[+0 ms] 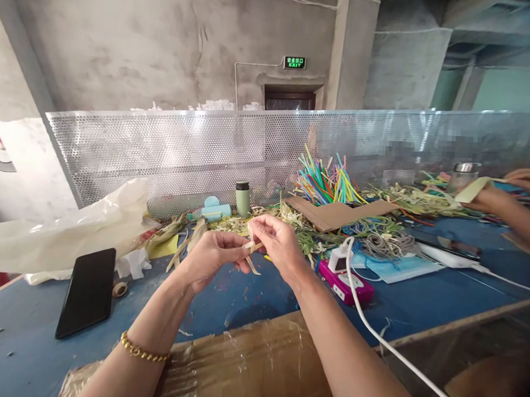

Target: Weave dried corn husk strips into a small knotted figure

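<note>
Between my two hands, above the blue table [222, 310], is a narrow pale strip [254, 266] that looks like dried husk or leaf; one end dangles below my fingers. My left hand [219, 252] pinches it between thumb and fingers. Close beside it, my right hand [275, 240] is closed on the strip's other part, its fingertips almost touching the left ones. The exact wrap of the strip is partly hidden by my fingers. A brown cardboard sheet [254, 371] covered with clear tape lies under my forearms.
At left lie a black phone [87, 292] and a plastic sheet [111, 213]. Behind stand a green bottle [242, 198], colourful stems [326, 181] and a perforated metal screen [182, 151]. A magenta power strip [347, 281] trails a white cable [365, 324]. A co-worker's hands [485, 197] hold a pale strip.
</note>
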`<move>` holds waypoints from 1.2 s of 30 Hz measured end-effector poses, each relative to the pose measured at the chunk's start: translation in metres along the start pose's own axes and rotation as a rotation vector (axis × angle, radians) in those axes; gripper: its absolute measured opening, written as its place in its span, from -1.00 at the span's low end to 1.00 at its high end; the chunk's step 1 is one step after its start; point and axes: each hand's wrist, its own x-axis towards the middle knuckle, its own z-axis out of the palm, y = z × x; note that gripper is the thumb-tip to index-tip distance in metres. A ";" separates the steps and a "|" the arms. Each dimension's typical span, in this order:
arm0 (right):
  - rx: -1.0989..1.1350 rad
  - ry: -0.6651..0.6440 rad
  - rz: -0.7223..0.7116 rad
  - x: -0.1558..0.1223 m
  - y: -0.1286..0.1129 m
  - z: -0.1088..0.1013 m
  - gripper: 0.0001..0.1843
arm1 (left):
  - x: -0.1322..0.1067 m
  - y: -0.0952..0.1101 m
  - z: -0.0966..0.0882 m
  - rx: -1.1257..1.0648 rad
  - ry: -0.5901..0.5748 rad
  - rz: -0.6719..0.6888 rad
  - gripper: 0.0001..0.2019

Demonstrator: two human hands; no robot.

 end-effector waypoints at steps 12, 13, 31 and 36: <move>0.116 -0.067 0.129 -0.005 -0.013 0.001 -0.58 | 0.002 0.000 -0.010 -0.255 0.045 -0.013 -0.82; 0.122 -0.065 0.134 -0.005 -0.013 0.001 -0.58 | 0.002 0.001 -0.010 -0.257 0.031 -0.013 -0.81; 0.098 0.070 0.147 -0.005 -0.007 0.004 -0.64 | 0.000 0.004 -0.007 -0.167 0.077 0.023 -0.85; 0.045 0.069 0.127 -0.005 -0.008 0.004 -0.66 | 0.001 0.002 -0.008 -0.057 0.102 0.053 -0.84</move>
